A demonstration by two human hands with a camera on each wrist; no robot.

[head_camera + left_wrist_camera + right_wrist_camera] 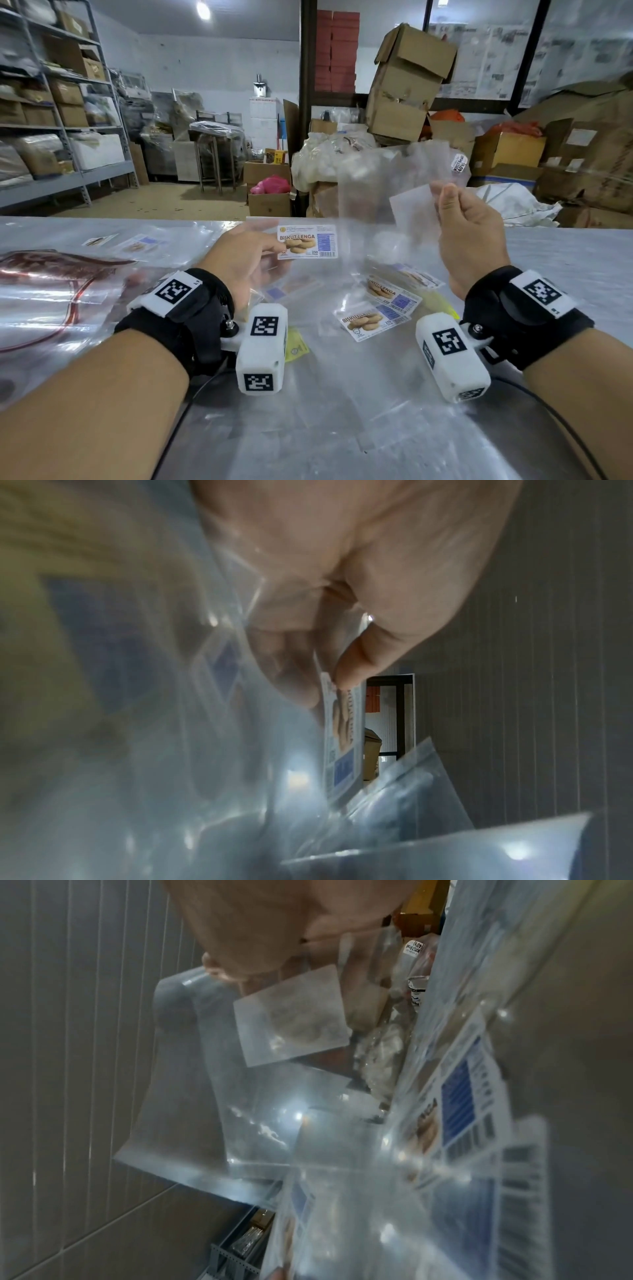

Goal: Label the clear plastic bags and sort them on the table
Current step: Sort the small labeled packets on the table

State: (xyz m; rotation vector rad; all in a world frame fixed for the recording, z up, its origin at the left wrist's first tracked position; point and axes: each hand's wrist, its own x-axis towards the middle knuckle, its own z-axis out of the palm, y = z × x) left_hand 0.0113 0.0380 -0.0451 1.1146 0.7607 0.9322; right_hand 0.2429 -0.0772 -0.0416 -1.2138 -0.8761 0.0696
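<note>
My left hand (270, 245) pinches a "Biskut Lenga" sticker label (307, 241) by its left end, just above the table. In the left wrist view the thumb (359, 664) presses on the label (344, 739), with clear plastic across the palm. My right hand (445, 198) is raised at the right. Its curled fingers pinch a blurred clear plastic bag (394, 192) together with a white backing sheet (412, 209). The right wrist view shows that sheet (291, 1018) and the bag (205, 1096) hanging below the fingers.
Labelled bags (373, 318) lie on the shiny table (565, 260) between my wrists, and others (137, 243) sit far left. A heap of clear bags with a red band (51, 274) fills the left side. Yellow slips (296, 342) lie near my left wrist. Boxes and shelves stand behind.
</note>
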